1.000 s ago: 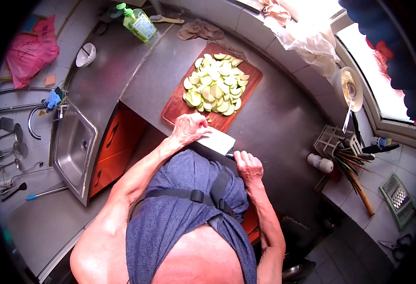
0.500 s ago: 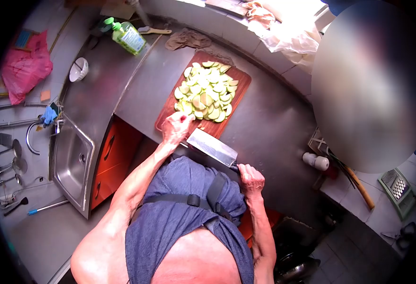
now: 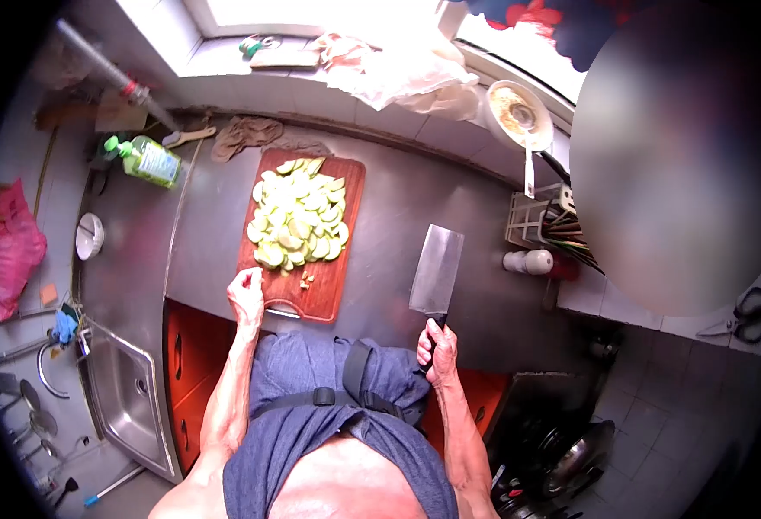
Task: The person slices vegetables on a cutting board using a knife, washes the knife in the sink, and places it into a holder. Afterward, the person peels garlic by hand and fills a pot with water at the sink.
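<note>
My right hand [image 3: 438, 353] is wrapped round the black handle of a cleaver [image 3: 438, 270]. The broad blade points away from me, over the counter to the right of the board. At the near left corner of the wooden cutting board [image 3: 328, 298], my left hand [image 3: 245, 297] has its fingers curled together; whether anything is between them is hidden. A heap of pale green vegetable slices [image 3: 301, 212], with thin green skin, covers the far part of the board. A few small scraps [image 3: 307, 281] lie near its front.
A steel counter [image 3: 380, 199] surrounds the board. To the left are a green soap bottle [image 3: 153, 163], a small white bowl [image 3: 89, 235] and a sink [image 3: 129, 389]. Behind the board lies a brown rag [image 3: 246, 138]. A white shaker [image 3: 527, 262] and a utensil rack [image 3: 527, 221] stand at right.
The cleaver has left the board's near edge and swung from lying crosswise to pointing away, held further right. My left hand has drawn off the slices to the board's corner. The view has shifted.
</note>
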`<state>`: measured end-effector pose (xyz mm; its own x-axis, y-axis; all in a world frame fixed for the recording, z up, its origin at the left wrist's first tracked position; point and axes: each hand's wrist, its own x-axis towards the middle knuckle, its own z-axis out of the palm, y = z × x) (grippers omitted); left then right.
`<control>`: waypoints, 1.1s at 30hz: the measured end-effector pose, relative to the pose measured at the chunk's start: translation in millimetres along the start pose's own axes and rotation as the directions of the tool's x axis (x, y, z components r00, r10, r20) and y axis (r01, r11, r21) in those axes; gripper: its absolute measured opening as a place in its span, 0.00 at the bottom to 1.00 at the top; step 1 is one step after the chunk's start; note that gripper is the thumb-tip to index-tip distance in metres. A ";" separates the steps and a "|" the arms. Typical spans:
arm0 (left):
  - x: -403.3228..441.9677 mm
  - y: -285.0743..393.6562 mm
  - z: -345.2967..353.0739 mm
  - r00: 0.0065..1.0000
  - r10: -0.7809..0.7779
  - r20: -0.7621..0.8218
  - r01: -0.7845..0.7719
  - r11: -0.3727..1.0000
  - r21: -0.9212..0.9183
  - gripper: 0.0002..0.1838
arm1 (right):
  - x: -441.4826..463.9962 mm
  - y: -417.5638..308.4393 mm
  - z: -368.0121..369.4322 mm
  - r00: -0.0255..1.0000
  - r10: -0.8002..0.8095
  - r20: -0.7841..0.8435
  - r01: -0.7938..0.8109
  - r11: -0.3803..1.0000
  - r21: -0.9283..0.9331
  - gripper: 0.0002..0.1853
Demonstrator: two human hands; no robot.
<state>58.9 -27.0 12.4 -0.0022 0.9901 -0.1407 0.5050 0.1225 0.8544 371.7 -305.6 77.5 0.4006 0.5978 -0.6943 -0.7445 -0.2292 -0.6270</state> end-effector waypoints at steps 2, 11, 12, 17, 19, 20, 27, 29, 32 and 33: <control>2.4 6.2 1.3 1.000 -0.015 0.017 0.015 1.000 -0.015 0.12 | -4.0 -6.7 -0.9 1.000 -0.026 -0.010 0.026 0.999 0.032 0.14; 31.7 -27.5 -20.9 0.974 0.203 -0.100 -0.164 0.938 0.305 0.09 | -50.1 -77.5 -6.3 0.835 -0.538 -0.115 0.394 0.731 -0.557 0.13; 32.6 -28.7 -24.9 0.981 0.183 -0.071 -0.153 0.937 0.313 0.10 | -57.6 -94.3 -7.6 0.680 -0.730 -0.061 0.409 0.447 -0.795 0.14; 30.1 -29.1 -29.5 0.988 0.145 0.049 -0.152 0.886 0.439 0.16 | -116.9 -218.6 23.5 0.331 -0.890 0.315 -0.117 -0.370 -0.922 0.18; 28.7 -23.4 -27.9 0.987 0.155 0.048 -0.159 0.865 0.476 0.17 | -127.4 -260.7 21.6 0.376 -0.865 0.333 -0.356 -0.467 -0.810 0.18; 29.8 -23.8 -27.3 0.987 0.155 0.050 -0.160 0.869 0.468 0.17 | -128.6 -282.5 22.3 0.375 -0.844 0.383 -0.442 -0.527 -0.726 0.17; 34.9 -17.6 -30.7 0.987 0.152 0.057 -0.162 0.911 0.380 0.16 | -96.8 -408.6 14.9 0.538 -0.817 0.208 -0.640 -0.556 -0.531 0.17; 35.7 -20.0 -30.4 0.988 0.142 0.055 -0.152 0.916 0.372 0.16 | -84.7 -426.7 7.5 0.509 -0.763 0.399 -0.642 -0.645 -0.414 0.13; 34.9 -19.6 -29.4 0.989 0.137 0.049 -0.145 0.920 0.363 0.16 | -65.4 -451.9 6.2 0.418 -0.575 0.704 -0.581 -0.764 -0.279 0.05; 35.1 -19.1 -29.1 0.990 0.131 0.045 -0.138 0.917 0.374 0.16 | -56.8 -456.7 9.3 0.498 -0.590 0.636 -0.608 -0.760 -0.230 0.04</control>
<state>24.1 7.4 5.8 0.1024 0.9935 -0.0498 0.7865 -0.0502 0.6155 684.0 -227.7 406.7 0.2991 0.9212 0.2489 0.4454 -0.3654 0.8173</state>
